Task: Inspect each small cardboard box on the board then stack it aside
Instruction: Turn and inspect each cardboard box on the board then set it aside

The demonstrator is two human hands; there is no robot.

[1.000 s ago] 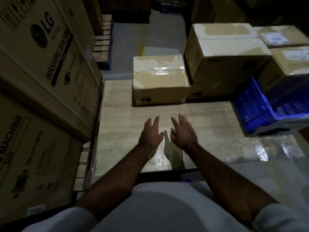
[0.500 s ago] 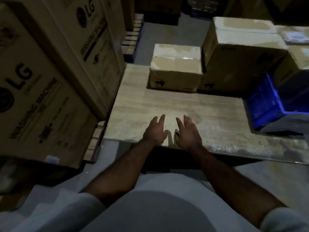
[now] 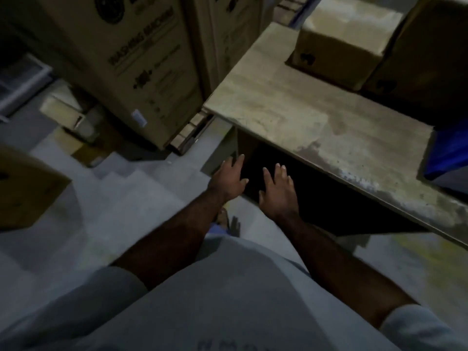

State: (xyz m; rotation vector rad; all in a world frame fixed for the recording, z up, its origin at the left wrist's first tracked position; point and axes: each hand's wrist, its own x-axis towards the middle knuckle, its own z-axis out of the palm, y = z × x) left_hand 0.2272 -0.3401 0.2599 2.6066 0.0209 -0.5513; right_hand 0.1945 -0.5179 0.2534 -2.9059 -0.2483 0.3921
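Nearest, two bare forearms reach out from a pale shirt. The left hand (image 3: 229, 178) and the right hand (image 3: 277, 191) are both released, fingers straight and holding nothing. They hang side by side short of the near edge of the pale wood-grain board (image 3: 291, 115), over the dark gap beneath it.

The small tan cardboard box (image 3: 339, 46) sits at the board's far side, well apart from both hands. It is just beside a larger brown carton (image 3: 428, 57) on its right; whether they touch cannot be told.

The likely trouble is the long reach: leaning weight on the overhanging near edge could tip or shift the board. In this dim light a dent or tear could pass unnoticed. Dragging the box could also snag it on its neighbour or on the blue plastic crate (image 3: 450, 150).
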